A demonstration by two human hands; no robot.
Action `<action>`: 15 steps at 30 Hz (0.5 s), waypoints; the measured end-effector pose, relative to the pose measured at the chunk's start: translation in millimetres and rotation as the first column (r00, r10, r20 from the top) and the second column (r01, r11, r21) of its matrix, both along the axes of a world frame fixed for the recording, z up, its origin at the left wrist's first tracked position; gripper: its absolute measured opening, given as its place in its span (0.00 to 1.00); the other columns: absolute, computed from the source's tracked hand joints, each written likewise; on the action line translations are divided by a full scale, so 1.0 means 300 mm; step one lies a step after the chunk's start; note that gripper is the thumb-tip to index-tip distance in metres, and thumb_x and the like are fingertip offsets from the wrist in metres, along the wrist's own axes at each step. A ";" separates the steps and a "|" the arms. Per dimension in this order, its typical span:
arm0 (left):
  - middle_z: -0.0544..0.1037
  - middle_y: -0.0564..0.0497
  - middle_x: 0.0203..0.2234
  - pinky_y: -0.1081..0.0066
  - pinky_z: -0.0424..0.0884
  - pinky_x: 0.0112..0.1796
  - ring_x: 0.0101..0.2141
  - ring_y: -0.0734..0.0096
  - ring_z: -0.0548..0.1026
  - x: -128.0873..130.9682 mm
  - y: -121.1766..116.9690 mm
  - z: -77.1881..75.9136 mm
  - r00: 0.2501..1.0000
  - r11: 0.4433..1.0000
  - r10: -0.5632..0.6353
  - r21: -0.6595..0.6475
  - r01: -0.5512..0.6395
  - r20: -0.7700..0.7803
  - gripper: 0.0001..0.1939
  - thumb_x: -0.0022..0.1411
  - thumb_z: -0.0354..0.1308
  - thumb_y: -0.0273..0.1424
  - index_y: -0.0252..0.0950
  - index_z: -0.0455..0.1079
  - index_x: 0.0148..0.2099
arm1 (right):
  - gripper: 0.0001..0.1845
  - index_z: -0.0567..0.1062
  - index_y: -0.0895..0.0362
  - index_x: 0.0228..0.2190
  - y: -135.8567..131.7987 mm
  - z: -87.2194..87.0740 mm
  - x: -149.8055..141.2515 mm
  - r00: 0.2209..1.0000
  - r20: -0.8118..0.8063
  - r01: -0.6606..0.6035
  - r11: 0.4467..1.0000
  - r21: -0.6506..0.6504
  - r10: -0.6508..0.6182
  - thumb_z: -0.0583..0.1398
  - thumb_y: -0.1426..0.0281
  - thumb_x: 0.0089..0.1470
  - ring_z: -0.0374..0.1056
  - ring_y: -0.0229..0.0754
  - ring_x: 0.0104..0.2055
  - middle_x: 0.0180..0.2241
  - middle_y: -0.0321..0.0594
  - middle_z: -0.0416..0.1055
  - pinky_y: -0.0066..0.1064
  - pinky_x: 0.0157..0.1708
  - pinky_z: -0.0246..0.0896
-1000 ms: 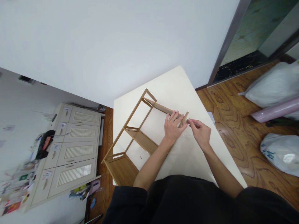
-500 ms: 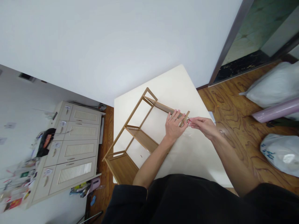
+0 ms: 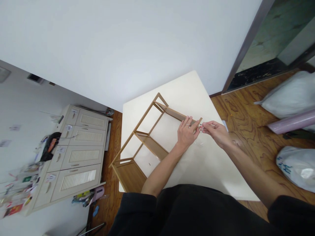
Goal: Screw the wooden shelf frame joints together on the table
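A small bamboo shelf rack (image 3: 147, 144) lies on its side on a cream table (image 3: 187, 88). My left hand (image 3: 187, 133) presses on the rack's near right corner, fingers wrapped over its end bar. My right hand (image 3: 216, 132) pinches a thin silver tool (image 3: 201, 128), its tip touching the end of that bar beside my left fingers. A small clear plastic bag (image 3: 199, 142) lies on the table just below the hands.
A white louvred cabinet (image 3: 73, 157) with clutter on top stands left of the table. Wooden floor to the right holds white plastic bags (image 3: 292, 95) and a pink roll (image 3: 292, 122). A dark door frame (image 3: 246, 46) rises at the back right.
My right hand has turned and lifted slightly, with the elbow swinging outward to the right. The left hand stays on the rack's corner. The view shifted a little.
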State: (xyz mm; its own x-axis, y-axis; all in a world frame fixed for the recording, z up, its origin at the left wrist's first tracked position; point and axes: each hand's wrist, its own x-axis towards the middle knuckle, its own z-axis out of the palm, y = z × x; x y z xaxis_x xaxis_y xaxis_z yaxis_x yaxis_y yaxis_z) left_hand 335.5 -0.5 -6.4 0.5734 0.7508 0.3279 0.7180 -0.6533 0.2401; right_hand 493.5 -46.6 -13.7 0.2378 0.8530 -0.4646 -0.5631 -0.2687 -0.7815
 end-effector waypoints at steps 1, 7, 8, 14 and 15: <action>0.72 0.43 0.62 0.56 0.67 0.61 0.65 0.59 0.66 0.002 0.001 0.000 1.000 1.000 0.004 -0.002 -0.004 0.004 0.17 0.69 0.56 0.35 0.43 0.74 0.58 | 0.15 0.78 0.56 0.28 -0.001 -0.001 -0.007 1.000 0.004 0.000 1.000 0.014 -0.001 0.76 0.63 0.43 0.76 0.35 0.29 0.29 0.39 0.80 0.23 0.35 0.78; 0.76 0.44 0.57 0.59 0.70 0.60 0.62 0.57 0.69 0.015 0.010 0.007 0.999 1.000 0.008 -0.002 -0.008 0.039 0.14 0.67 0.60 0.35 0.38 0.76 0.53 | 0.16 0.79 0.55 0.29 -0.007 -0.036 -0.013 0.997 -0.070 -0.028 1.000 0.011 0.029 0.76 0.62 0.43 0.77 0.38 0.32 0.32 0.41 0.81 0.26 0.36 0.79; 0.77 0.44 0.55 0.60 0.69 0.60 0.62 0.57 0.69 0.016 0.012 0.009 0.999 1.000 0.002 -0.004 -0.002 0.040 0.14 0.67 0.60 0.35 0.38 0.77 0.53 | 0.15 0.78 0.56 0.29 -0.007 -0.041 -0.010 0.996 -0.078 -0.032 0.999 0.002 0.032 0.76 0.63 0.43 0.76 0.38 0.32 0.32 0.41 0.81 0.26 0.36 0.78; 0.76 0.47 0.54 0.64 0.72 0.56 0.63 0.58 0.66 0.025 0.012 0.029 0.998 1.000 -0.024 -0.018 0.023 -0.063 0.16 0.69 0.57 0.34 0.44 0.73 0.58 | 0.13 0.77 0.56 0.27 0.005 -0.045 0.003 0.994 -0.085 -0.070 0.997 -0.041 0.066 0.75 0.67 0.44 0.76 0.37 0.28 0.29 0.42 0.80 0.26 0.33 0.79; 0.76 0.47 0.54 0.65 0.74 0.54 0.62 0.59 0.67 0.030 0.012 0.033 0.996 0.999 -0.026 -0.028 0.024 -0.089 0.15 0.70 0.57 0.34 0.47 0.73 0.57 | 0.13 0.77 0.56 0.27 0.006 -0.043 0.004 0.995 -0.076 -0.071 0.997 -0.038 0.068 0.75 0.67 0.44 0.75 0.36 0.28 0.29 0.42 0.80 0.25 0.34 0.78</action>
